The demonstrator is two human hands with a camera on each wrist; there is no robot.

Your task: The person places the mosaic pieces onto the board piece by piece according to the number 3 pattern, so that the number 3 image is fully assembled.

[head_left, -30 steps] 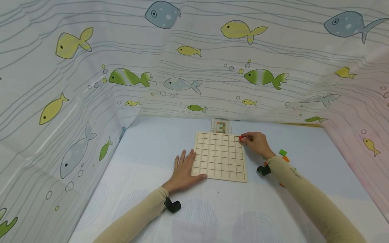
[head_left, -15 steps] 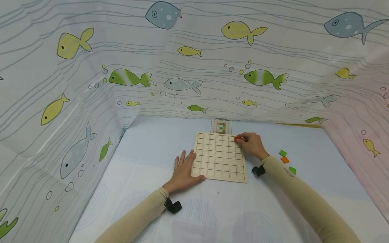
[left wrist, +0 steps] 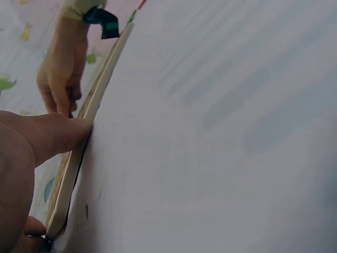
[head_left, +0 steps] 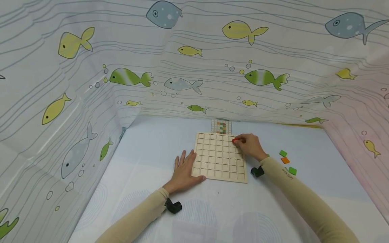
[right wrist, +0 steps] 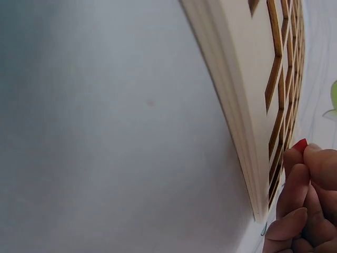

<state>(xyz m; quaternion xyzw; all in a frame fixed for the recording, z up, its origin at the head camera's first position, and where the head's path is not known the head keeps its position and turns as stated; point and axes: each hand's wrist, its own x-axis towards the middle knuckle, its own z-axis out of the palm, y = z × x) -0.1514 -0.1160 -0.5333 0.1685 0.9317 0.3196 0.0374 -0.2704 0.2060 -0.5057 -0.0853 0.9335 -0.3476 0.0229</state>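
Note:
A pale wooden grid board (head_left: 218, 158) lies flat on the table in the head view, its square cells showing bare wood. My left hand (head_left: 183, 172) rests at the board's left side with fingers spread, the thumb touching the near edge; in the left wrist view that thumb (left wrist: 60, 132) presses on the board's rim. Over the far right corner, my right hand (head_left: 250, 146) pinches a small red tile (head_left: 233, 141) between thumb and fingertips. Only a corner of the red tile (right wrist: 300, 145) shows in the right wrist view, where the fingers hide the rest.
Behind the board lies a pattern card (head_left: 221, 126) with a printed grid of orange, green and red squares. Right of the right forearm are a green tile (head_left: 283, 153), an orange tile (head_left: 285, 160) and another green tile (head_left: 292, 171). A fish-printed sheet (head_left: 212, 67) walls the far side.
My right hand has moved left with the red tile, from the board's far right edge to over the cells near that corner. The left hand stays in place.

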